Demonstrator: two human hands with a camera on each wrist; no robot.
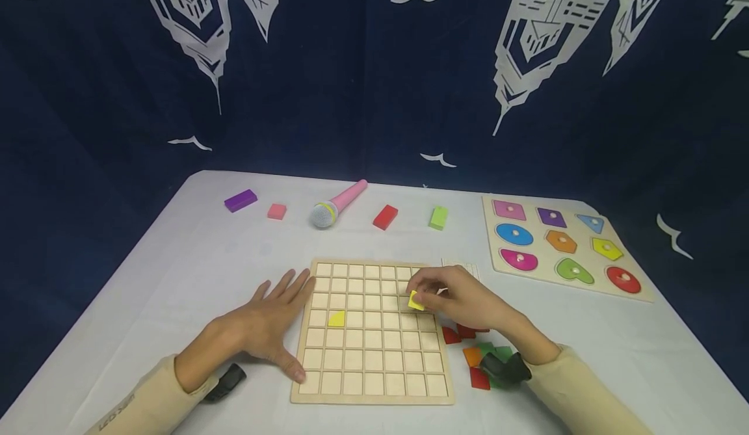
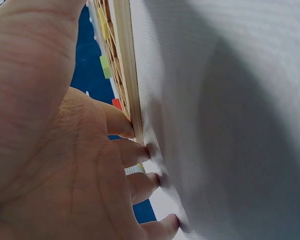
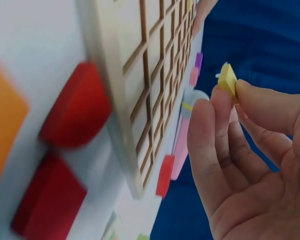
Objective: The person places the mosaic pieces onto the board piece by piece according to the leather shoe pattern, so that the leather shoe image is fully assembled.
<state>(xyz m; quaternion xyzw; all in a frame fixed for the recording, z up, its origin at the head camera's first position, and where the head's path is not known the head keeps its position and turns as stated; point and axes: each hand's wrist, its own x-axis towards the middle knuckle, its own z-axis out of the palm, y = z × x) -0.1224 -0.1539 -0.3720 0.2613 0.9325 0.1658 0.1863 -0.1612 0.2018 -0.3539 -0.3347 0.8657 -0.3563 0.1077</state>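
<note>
Yellow tile (image 3: 227,80) — partly behind right hand (image 3: 257,162)

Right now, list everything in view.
grid board: one, pale, centre
tiles: two, yellow, one on board, one held
loose tiles: several, red, orange, green, beside board
blocks: four, purple, pink, red, green, beyond board
microphone: one, pink, silver, among blocks
shape puzzle: one, multicoloured, far right
sheet: one, pale, by board
table: one, white, below
curtain: one, navy, behind
wrist cameras: two, black, at wrists
sleeves: two, beige, forearms
left hand: one, board's left edge
right hand: one, holding tile
</note>
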